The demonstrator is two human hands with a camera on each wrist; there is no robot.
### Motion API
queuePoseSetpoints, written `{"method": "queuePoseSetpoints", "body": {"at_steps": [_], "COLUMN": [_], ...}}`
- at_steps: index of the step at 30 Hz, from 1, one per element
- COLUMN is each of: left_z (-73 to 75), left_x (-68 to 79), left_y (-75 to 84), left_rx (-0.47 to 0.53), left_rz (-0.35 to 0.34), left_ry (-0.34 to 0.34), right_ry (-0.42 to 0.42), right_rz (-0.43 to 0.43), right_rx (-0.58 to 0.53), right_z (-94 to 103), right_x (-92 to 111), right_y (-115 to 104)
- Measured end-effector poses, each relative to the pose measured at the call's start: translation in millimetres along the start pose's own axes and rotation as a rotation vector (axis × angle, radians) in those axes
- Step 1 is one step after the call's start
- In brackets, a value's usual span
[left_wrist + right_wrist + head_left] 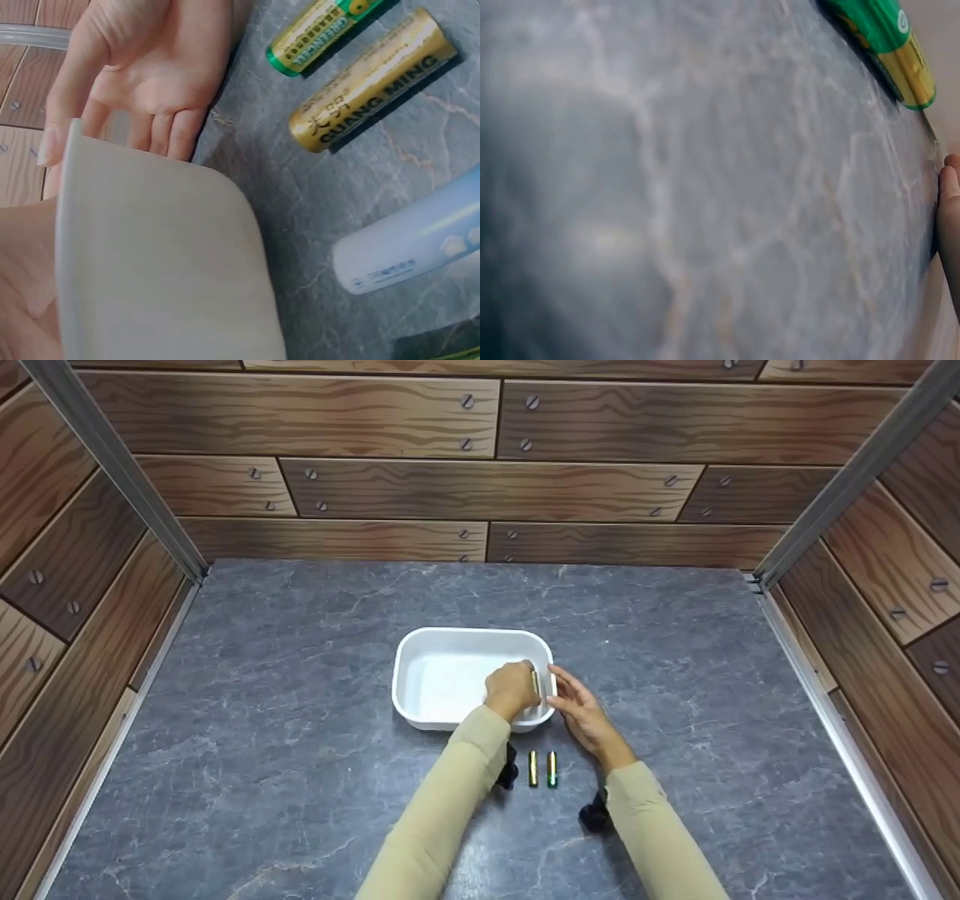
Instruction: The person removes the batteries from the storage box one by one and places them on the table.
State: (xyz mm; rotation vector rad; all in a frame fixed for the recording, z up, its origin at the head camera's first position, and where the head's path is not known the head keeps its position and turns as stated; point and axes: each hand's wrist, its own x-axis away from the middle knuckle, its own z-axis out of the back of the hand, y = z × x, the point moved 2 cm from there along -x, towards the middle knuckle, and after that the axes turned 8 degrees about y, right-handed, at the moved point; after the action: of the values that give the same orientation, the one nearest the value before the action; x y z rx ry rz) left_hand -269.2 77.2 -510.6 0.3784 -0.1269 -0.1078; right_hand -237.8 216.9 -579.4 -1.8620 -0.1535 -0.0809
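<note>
Inside a white tub (427, 720), at its right end, my left hand (512, 688) has curled fingers and holds a gold cylinder (535, 682), apparently a battery. Part of that cylinder is hidden by the hand. My right hand (587, 718) touches the tub's outer right wall with spread thumb and fingers. In front of the tub a gold battery (533, 769) and a green-and-gold battery (552, 769) lie side by side on the table. Both also show in the left wrist view, as a gold battery (375, 82) and a green-ended one (322, 34).
A blue-and-white cylinder (412, 232) lies near the batteries in the left wrist view. Grey marbled tabletop (285, 660) surrounds the tub. Wood-patterned panels (487, 487) and metal rails (832, 720) border the table.
</note>
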Motion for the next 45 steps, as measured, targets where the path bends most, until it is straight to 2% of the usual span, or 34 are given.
{"method": "queuePoseSetpoints", "body": {"at_steps": [17,23,34,45], "left_z": [23.0,30.2,43.3,48.6], "left_x": [2.4,7.3,18.4,27.9], "left_y": [-0.3,-3.4,-11.7,-18.6], "left_rx": [0.057,0.106,0.133,0.164], "left_rz": [-0.046,-0.061,-0.082,-0.118], "left_ry": [0.002,0.003,0.025,0.043], "right_ry": [-0.003,-0.008,-0.033,-0.016], "right_rz": [0.002,0.009,0.010,0.019], "right_rx": [-0.003,0.001,0.025,0.017], "right_z": [-0.6,-1.1,0.1,-0.1], "right_x": [-1,0,-1,0], "right_y": [0,-1,-1,-1]}}
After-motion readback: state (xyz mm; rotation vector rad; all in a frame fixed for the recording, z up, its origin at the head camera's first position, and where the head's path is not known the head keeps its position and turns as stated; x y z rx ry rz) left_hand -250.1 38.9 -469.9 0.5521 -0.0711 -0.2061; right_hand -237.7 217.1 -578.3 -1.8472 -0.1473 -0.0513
